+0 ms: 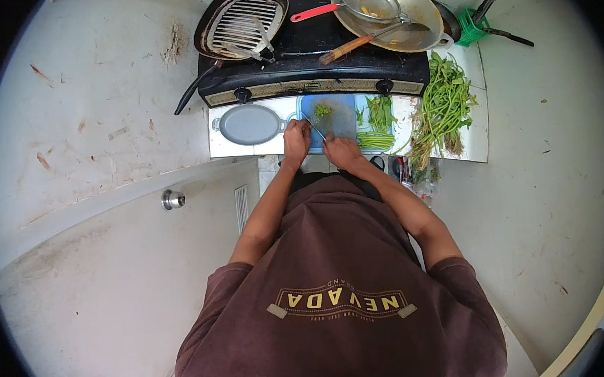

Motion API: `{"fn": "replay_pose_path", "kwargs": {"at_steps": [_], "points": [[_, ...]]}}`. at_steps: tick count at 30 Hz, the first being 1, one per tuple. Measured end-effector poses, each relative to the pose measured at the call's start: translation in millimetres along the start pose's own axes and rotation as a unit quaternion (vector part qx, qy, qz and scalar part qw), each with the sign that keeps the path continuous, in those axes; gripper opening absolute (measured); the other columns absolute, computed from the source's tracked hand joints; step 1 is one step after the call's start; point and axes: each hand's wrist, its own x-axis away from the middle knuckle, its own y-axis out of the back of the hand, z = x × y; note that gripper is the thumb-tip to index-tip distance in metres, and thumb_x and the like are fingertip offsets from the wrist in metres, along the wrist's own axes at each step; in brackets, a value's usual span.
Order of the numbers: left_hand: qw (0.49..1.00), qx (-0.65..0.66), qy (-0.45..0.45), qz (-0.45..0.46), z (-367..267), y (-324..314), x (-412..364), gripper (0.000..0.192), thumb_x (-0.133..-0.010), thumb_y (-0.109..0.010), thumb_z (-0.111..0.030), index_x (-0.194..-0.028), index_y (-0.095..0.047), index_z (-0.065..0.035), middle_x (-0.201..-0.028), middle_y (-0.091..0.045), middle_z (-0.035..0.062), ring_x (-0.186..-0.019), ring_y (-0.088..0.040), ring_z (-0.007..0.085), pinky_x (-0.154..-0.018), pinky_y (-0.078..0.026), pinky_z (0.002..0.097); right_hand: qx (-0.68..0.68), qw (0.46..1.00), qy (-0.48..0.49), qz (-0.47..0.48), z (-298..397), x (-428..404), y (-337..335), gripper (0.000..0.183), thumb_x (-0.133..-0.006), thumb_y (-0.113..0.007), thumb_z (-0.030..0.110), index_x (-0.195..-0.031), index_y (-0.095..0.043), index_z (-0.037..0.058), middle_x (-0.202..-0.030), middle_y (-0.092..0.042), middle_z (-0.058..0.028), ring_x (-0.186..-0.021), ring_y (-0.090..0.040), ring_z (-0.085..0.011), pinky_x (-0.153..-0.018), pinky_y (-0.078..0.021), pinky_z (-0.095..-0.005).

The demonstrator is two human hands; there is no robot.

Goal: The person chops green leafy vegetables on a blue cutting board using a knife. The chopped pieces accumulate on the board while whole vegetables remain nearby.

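Note:
My right hand (342, 148) grips a knife (316, 128) whose thin blade slants up and left across a blue cutting board (349, 128). My left hand (297, 135) is at the board's left edge with bent fingers close to the blade; whether it holds anything is too small to tell. Just beyond the blade lies a small pile of chopped greens (322, 110). To the right of it are leafy greens (380, 112), with a row of cut green stems (376, 140) nearer me. A grey oval dish (250, 125) with two handles sits left of my left hand.
Behind the board stands a black two-burner gas stove (310, 74). It carries a grill pan (242, 23) with tongs (261, 38), and a wok (415, 10) with a red-handled strainer (371, 3) and a wooden-handled spatula (353, 45). Rooted leafy greens (444, 97) lie right, near a green basket (471, 28).

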Motion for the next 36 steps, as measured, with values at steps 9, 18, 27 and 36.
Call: {"fn": "replay_pose_path", "kwargs": {"at_steps": [9,18,27,36], "points": [[1.000,0.011,0.018,0.005,1,-1,0,0.009,-0.086,-0.064,0.003,-0.088,-0.072,0.0002,-0.084,-0.064,0.0208,-0.075,-0.066,0.0393,-0.070,-0.053,0.0462,0.001,1.000,0.011,-0.012,-4,5,-5,0.030,-0.101,-0.049,0.024,-0.098,-0.061,-0.0037,-0.080,-0.073,-0.0256,-0.076,-0.075,-0.0385,-0.070,-0.0596,-0.0500],[1.000,0.007,0.004,-0.007,4,-3,0,0.008,-0.087,-0.064,0.004,-0.088,-0.071,0.0001,-0.082,-0.063,0.0201,-0.074,-0.066,0.0379,-0.069,-0.054,0.0449,0.002,1.000,-0.002,-0.025,1,-7,-4,0.034,-0.102,-0.048,0.028,-0.102,-0.060,-0.0041,-0.081,-0.074,-0.0230,-0.076,-0.074,-0.0397,-0.070,-0.0594,-0.0502],[1.000,-0.001,0.029,0.006,1,0,-1,0.007,-0.088,-0.066,-0.002,-0.090,-0.073,-0.0022,-0.086,-0.068,0.0187,-0.077,-0.068,0.0347,-0.073,-0.054,0.0433,-0.016,1.000,-0.001,0.016,-4,2,-3,0.039,-0.103,-0.048,0.032,-0.109,-0.059,-0.0046,-0.085,-0.073,-0.0249,-0.082,-0.073,-0.0433,-0.076,-0.0581,-0.0537],[0.997,0.016,0.068,0.024,0,2,-1,0.006,-0.088,-0.069,-0.005,-0.091,-0.073,-0.0025,-0.087,-0.068,0.0184,-0.077,-0.069,0.0325,-0.072,-0.055,0.0417,-0.036,0.999,-0.001,0.015,-5,3,-1,0.036,-0.103,-0.048,0.031,-0.106,-0.058,-0.0037,-0.085,-0.072,-0.0264,-0.082,-0.073,-0.0442,-0.076,-0.0578,-0.0543]]}}
